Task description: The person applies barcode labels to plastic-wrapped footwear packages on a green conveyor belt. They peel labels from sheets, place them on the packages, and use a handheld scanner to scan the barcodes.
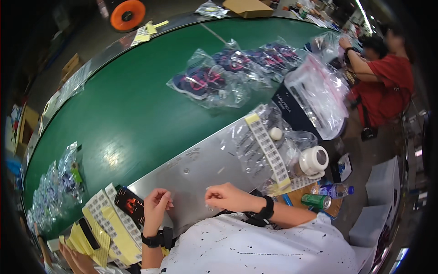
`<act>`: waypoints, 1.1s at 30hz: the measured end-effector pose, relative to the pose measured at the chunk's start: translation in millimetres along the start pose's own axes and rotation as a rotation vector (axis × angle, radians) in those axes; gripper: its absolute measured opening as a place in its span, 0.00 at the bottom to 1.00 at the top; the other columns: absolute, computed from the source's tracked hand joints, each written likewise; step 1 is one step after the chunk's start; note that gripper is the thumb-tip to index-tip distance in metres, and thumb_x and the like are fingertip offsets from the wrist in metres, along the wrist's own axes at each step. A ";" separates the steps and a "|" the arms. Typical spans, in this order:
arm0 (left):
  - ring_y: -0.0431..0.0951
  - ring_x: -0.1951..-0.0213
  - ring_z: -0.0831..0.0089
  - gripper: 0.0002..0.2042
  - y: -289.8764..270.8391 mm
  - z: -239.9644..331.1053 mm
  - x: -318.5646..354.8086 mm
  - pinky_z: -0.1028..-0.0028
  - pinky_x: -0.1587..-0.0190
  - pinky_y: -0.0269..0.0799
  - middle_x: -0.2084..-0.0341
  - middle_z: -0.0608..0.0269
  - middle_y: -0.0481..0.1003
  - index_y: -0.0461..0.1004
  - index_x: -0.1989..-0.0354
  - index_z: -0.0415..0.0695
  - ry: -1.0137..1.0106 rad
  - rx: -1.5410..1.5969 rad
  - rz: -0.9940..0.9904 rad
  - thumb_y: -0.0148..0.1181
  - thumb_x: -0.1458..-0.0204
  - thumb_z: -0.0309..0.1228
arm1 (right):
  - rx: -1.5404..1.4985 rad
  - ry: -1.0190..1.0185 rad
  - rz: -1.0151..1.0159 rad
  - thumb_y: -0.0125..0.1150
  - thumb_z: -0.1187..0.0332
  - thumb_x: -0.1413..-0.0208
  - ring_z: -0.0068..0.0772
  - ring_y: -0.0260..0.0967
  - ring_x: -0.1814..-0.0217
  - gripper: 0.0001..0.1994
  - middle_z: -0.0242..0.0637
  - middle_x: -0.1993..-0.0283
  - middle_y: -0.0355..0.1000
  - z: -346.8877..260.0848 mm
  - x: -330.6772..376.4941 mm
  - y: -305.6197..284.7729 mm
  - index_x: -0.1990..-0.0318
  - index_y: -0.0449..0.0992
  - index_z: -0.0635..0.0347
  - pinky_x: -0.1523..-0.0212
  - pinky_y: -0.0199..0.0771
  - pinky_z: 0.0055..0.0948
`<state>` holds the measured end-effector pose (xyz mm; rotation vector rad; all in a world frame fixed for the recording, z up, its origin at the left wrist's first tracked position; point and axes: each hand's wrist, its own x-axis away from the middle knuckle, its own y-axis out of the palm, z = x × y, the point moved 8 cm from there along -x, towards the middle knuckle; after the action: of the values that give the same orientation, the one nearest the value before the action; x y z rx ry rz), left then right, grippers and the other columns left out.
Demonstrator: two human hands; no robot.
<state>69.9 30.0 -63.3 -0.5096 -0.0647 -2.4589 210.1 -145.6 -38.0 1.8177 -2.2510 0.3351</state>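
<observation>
My left hand [157, 206] is over the near edge of the bare metal ledge [191, 171], beside a phone [131, 203] with a lit screen. Its fingers curl in toward the thumb; whatever they may hold is too small to name. To the right, my right hand [226, 197] hovers above the same ledge, fingers bent and pressed together. A tiny pale glint shows below those fingertips, but I cannot make out what it is. The two hands are apart, each with a black band at the wrist.
Bagged dark shoes [200, 83] lie across the green belt [132, 109], more bagged items [57, 192] at left. Label sheets [269, 148], a white jug [314, 160], a green can [316, 201] and a box with clear bags [315, 96] stand right. A person in red [388, 82] works beyond.
</observation>
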 end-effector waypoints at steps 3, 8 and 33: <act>0.73 0.77 0.81 0.07 27.6 -2.4 -27.2 0.83 0.75 0.66 0.77 0.67 0.73 0.73 0.66 0.39 -0.028 0.003 -0.098 0.55 0.41 0.30 | -0.120 0.124 0.213 0.58 0.68 0.41 0.14 0.67 0.75 0.08 0.30 0.75 0.72 35.5 43.5 -30.2 0.64 0.74 0.66 0.74 0.68 0.20; 0.72 0.77 0.82 0.07 22.5 -26.6 -41.5 0.83 0.75 0.65 0.77 0.67 0.73 0.73 0.64 0.38 -0.041 -0.005 -0.009 0.56 0.40 0.30 | -0.464 0.196 0.531 0.57 0.69 0.40 0.14 0.68 0.74 0.06 0.29 0.73 0.73 105.6 121.2 -52.1 0.61 0.75 0.63 0.74 0.70 0.16; 0.68 0.79 0.87 0.06 -6.0 -41.0 -16.0 0.89 0.80 0.59 0.77 0.70 0.74 0.74 0.64 0.41 -0.024 -0.128 0.084 0.55 0.39 0.30 | -1.422 -0.015 1.061 0.64 0.59 0.42 0.23 0.67 0.56 0.13 0.28 0.57 0.74 291.2 170.3 -49.7 0.53 0.75 0.52 0.58 0.66 0.27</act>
<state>64.1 37.1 -106.7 -0.5855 0.1023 -2.3847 214.0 -405.8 -258.3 -0.0871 -2.1360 -0.9006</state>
